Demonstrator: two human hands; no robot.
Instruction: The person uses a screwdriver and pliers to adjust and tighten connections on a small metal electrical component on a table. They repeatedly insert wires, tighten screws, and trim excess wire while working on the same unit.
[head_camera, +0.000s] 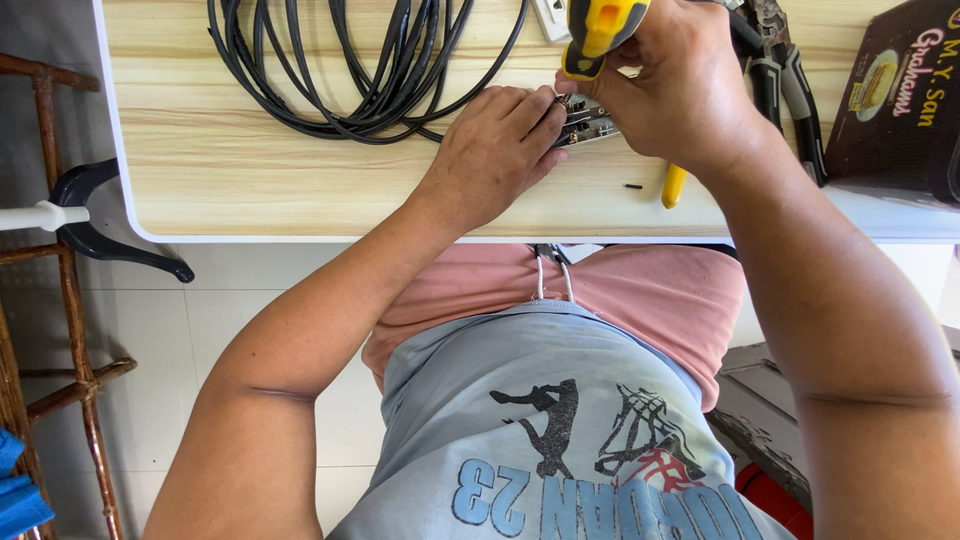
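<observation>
A single view comes from the camera worn on the person's head. It looks steeply down along the chest and both forearms to the near edge of the table (250, 190), which crosses the top of the frame. It sits close: the arms fill much of the frame, with tiled floor showing below the table's edge at left.

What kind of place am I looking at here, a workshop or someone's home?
Probably a home worktable used for electrical repair, not a fitted workshop. A coil of black cable and pliers lie on a light wooden table above a tiled floor.
</observation>
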